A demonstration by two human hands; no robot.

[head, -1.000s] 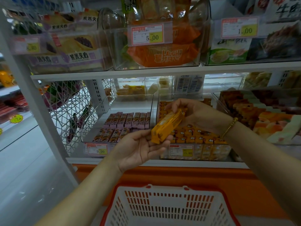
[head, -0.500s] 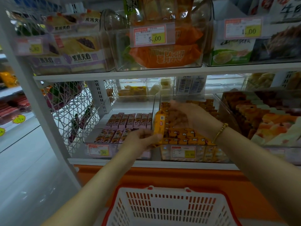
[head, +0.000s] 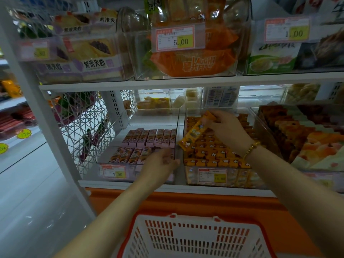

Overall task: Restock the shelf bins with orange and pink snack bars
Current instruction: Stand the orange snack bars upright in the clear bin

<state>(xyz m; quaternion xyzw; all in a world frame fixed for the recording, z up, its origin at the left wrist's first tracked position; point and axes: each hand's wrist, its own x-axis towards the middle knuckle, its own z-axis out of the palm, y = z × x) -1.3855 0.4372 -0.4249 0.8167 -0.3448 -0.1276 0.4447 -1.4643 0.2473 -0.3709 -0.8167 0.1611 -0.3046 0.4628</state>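
Head view: the right hand (head: 226, 127) pinches the upper end of one long orange foil-wrapped snack bar (head: 195, 132) between thumb and curled fingers. The bar hangs tilted, its long axis running from 1 o'clock to 7 o'clock, above the stock in the clear plastic bin of orange bars (head: 234, 177). Its lower end sits near the bin's left wall. The left hand (head: 162, 164) is at 7 o'clock of the held bar, with fingers loosely extended and nothing in them. It is at the front right corner of the clear plastic bin of pink bars (head: 111, 131); contact with the rim cannot be confirmed. The pink foil-wrapped snack bars (head: 149, 136) lie in neat rows in that bin, which stands at 9 o'clock of the orange bin. A white-and-red slotted plastic basket (head: 173, 216) sits at 6 o'clock, below the shelf edge; its contents are not visible. Step in hand, by judgement: placing one orange bar into the orange bin. The next move calls for lowering the bar, turning it to match the lie of the rows, and seating it flat in a gap before the pinch is released. The left end must stay inside the bin wall.
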